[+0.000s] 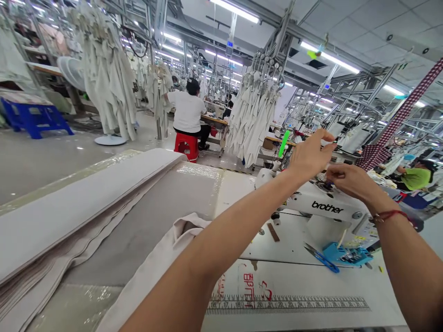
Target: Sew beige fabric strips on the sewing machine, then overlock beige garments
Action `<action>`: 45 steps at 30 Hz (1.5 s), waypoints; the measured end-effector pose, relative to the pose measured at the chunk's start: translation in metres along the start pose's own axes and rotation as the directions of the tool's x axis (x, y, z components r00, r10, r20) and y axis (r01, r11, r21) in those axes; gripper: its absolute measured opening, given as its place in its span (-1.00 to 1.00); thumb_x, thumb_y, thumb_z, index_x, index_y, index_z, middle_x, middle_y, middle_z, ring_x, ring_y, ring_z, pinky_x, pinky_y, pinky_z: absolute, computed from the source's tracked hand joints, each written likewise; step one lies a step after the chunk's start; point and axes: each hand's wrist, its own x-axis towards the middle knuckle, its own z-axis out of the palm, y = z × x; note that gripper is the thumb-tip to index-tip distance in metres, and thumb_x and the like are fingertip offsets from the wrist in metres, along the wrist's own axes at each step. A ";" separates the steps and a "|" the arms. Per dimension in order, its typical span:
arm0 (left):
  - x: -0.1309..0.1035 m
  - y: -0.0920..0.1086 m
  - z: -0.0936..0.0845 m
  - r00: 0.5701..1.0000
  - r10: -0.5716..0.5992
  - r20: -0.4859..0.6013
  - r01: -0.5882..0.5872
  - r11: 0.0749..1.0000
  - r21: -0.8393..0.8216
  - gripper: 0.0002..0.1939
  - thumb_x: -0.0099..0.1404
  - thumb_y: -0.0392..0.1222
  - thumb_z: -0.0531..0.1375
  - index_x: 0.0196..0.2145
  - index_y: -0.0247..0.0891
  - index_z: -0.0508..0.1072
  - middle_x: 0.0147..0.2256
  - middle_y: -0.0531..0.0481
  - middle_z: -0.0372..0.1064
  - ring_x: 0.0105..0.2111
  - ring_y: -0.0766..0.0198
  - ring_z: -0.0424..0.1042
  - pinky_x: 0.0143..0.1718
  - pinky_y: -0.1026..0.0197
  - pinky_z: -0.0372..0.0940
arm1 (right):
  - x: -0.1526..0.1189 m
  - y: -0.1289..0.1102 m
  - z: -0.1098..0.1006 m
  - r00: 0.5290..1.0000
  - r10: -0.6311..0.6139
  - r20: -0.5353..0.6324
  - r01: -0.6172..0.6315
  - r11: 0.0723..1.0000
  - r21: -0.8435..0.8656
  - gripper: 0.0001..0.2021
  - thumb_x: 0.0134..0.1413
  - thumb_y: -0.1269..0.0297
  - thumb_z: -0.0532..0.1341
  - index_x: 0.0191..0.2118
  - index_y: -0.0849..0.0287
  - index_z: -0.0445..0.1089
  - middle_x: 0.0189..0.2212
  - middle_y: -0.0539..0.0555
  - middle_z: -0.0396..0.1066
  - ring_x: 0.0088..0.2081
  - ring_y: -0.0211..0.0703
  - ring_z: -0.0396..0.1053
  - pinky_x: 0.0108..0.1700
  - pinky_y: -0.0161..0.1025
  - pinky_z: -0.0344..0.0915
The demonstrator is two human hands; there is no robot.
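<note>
Rows of strip lights run over a busy sewing floor, where a co-worker in a white shirt (189,113) sits on a red plastic stool (187,146), back towards us, near pale garment pieces hanging in a thick bunch (254,110). Close by, on a white worktable (311,281), stands a white sewing machine lettered "brother" (327,206). Both bare arms reach over to its top: the left hand (309,154) is raised above it, thumb and fingers bent towards each other, while the right hand (353,182), a red cord around its wrist, curls its fingers by the dark metal fittings (324,186) there. I cannot tell whether either grips a thread. Blue-handled snips (323,259) lie beside a bright blue plastic holder with metal pieces (349,254), behind a printed black ruler scale (287,304). Left of the machine rests a long stack of pale fabric (86,207).
</note>
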 end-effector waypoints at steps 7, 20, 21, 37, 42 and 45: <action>0.001 -0.003 0.001 0.999 0.041 -0.018 -0.042 0.995 -0.085 -0.76 0.37 -0.34 0.01 -0.12 -0.14 0.40 -0.27 0.00 0.44 -0.21 0.14 0.46 -0.08 0.07 0.29 | -0.025 -0.020 -0.027 0.994 0.049 -0.094 -0.020 0.958 0.288 -0.77 -0.04 0.09 0.10 -0.48 0.13 0.35 -0.21 0.21 0.39 -0.29 -0.03 0.35 -0.19 -0.07 0.24; 0.002 -0.005 0.003 0.994 0.099 -0.043 -0.104 0.987 -0.121 -0.81 0.33 -0.33 0.03 -0.22 -0.13 0.40 -0.49 0.09 0.30 -0.46 0.25 0.36 -0.25 0.13 0.31 | -0.053 -0.030 -0.025 0.963 0.252 -0.097 -0.247 0.967 0.059 -0.85 -0.09 0.20 0.17 -0.47 0.11 0.46 -0.61 0.03 0.30 -0.53 -0.10 0.21 -0.46 -0.20 0.01; 0.002 -0.005 0.003 0.993 0.110 -0.033 -0.113 0.987 -0.113 -0.81 0.33 -0.32 0.03 -0.23 -0.12 0.40 -0.53 0.11 0.27 -0.49 0.26 0.34 -0.29 0.15 0.30 | -0.053 -0.036 -0.026 0.970 0.225 -0.092 -0.230 0.973 -0.038 -0.86 -0.10 0.29 0.16 -0.51 0.12 0.46 -0.56 0.08 0.35 -0.47 -0.05 0.25 -0.43 -0.18 -0.01; 0.002 -0.007 0.001 0.993 0.117 0.000 -0.115 0.984 -0.136 -0.76 0.36 -0.31 -0.03 -0.21 -0.13 0.42 -0.40 0.06 0.41 -0.40 0.21 0.44 -0.23 0.12 0.33 | -0.047 -0.043 -0.034 0.977 0.178 0.121 -0.077 0.815 -0.574 -0.73 0.13 0.42 0.11 -0.53 0.17 0.47 -0.42 0.16 0.43 -0.26 0.09 0.33 -0.35 -0.13 -0.01; 0.003 -0.005 -0.001 0.992 0.116 -0.050 -0.121 0.985 -0.120 -0.75 0.34 -0.35 -0.03 -0.24 -0.13 0.42 -0.37 0.06 0.41 -0.26 0.19 0.44 -0.13 0.11 0.32 | -0.042 -0.062 -0.036 0.966 0.106 0.237 0.027 0.867 -0.498 -0.79 0.09 0.39 0.14 -0.54 0.13 0.37 -0.48 0.06 0.43 -0.36 -0.05 0.34 -0.43 -0.19 -0.06; 0.005 -0.005 -0.001 0.992 0.108 -0.063 -0.115 0.986 -0.124 -0.75 0.34 -0.36 -0.02 -0.25 -0.13 0.42 -0.32 0.08 0.42 -0.23 0.22 0.44 -0.10 0.12 0.31 | -0.024 -0.072 -0.029 0.980 0.018 0.200 0.078 0.883 -0.462 -0.81 0.13 0.41 0.09 -0.46 0.15 0.37 -0.38 0.09 0.44 -0.27 -0.03 0.35 -0.42 -0.19 -0.10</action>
